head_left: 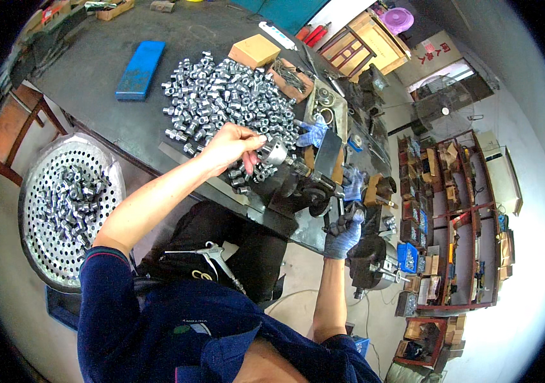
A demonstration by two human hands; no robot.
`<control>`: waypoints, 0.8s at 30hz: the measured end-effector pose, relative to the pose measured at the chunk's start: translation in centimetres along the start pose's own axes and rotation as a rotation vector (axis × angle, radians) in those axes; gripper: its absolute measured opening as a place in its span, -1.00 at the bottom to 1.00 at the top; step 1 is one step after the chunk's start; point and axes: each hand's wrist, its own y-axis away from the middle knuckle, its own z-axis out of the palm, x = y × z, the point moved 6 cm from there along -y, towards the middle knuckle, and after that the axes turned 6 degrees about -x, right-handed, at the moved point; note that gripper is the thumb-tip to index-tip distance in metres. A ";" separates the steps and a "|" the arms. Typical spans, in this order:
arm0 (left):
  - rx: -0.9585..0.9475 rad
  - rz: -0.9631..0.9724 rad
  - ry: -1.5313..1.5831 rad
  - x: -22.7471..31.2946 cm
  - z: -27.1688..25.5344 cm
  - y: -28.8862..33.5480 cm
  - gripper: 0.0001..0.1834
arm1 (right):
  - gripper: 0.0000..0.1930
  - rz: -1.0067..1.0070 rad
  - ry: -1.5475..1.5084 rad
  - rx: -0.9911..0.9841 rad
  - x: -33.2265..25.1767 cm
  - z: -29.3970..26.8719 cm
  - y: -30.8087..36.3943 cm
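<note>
My left hand (237,148) is bare and closed, thumb against fingers, at the left end of a silver cylindrical chuck (274,152) on a small bench machine (304,185). Whatever is between those fingertips is hidden. On my right hand (346,231) is a blue-grey glove with dark fingertips. Its fingers wrap round a metal lever (341,207) at the machine's right side. Just beyond the left hand, a large heap of shiny metal fittings (221,96) spreads over the dark workbench (100,70).
At the left stands a perforated metal basin (33,217) holding more fittings. A blue box (140,70), a yellow block (254,51) and a blue glove (313,132) lie on the bench. An air blow gun (214,255) rests by my lap. Shelves (477,223) line the right wall.
</note>
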 end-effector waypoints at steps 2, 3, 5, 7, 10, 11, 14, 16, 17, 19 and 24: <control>0.013 -0.030 0.008 -0.1 0.1 -0.1 -0.64 | -0.72 0.010 -0.007 -0.018 -0.1 0.0 -0.2; 0.019 -0.046 0.013 -0.2 0.1 -0.2 -0.62 | -0.72 -0.004 0.000 -0.022 -0.1 -0.3 -0.3; 0.044 -0.070 -0.008 -0.2 0.0 -0.2 -0.58 | -0.71 -0.025 0.012 -0.026 0.3 -1.3 -0.5; 0.072 -0.098 -0.029 -0.3 -0.1 -0.2 -0.55 | -0.70 -0.002 0.042 0.035 0.9 -1.5 -0.6; 0.113 -0.166 -0.030 -0.5 -0.3 -0.2 -0.57 | -0.70 -0.004 0.086 0.093 1.2 -1.3 -0.2; 0.099 -0.148 -0.034 -0.5 -0.2 -0.4 -0.57 | -0.70 0.004 0.095 0.088 1.3 -1.8 -0.3; 0.041 -0.087 -0.051 0.0 0.0 -0.7 -0.61 | -0.71 -0.024 0.059 0.070 0.7 -1.5 -0.5; -0.002 -0.027 -0.047 0.0 0.0 -0.8 -0.63 | -0.70 -0.036 0.093 0.060 -0.5 0.3 0.2; -0.028 0.001 -0.045 0.1 0.0 -0.8 -0.65 | -0.70 -0.044 0.110 0.060 -1.0 1.0 0.6; -0.102 -0.003 -0.034 0.3 0.1 -0.9 -0.78 | -0.68 -0.042 0.090 0.023 -1.4 0.7 0.1; -0.182 0.054 -0.063 0.2 -0.3 -1.2 -0.75 | -0.64 -0.055 0.077 -0.040 -2.8 1.8 -2.0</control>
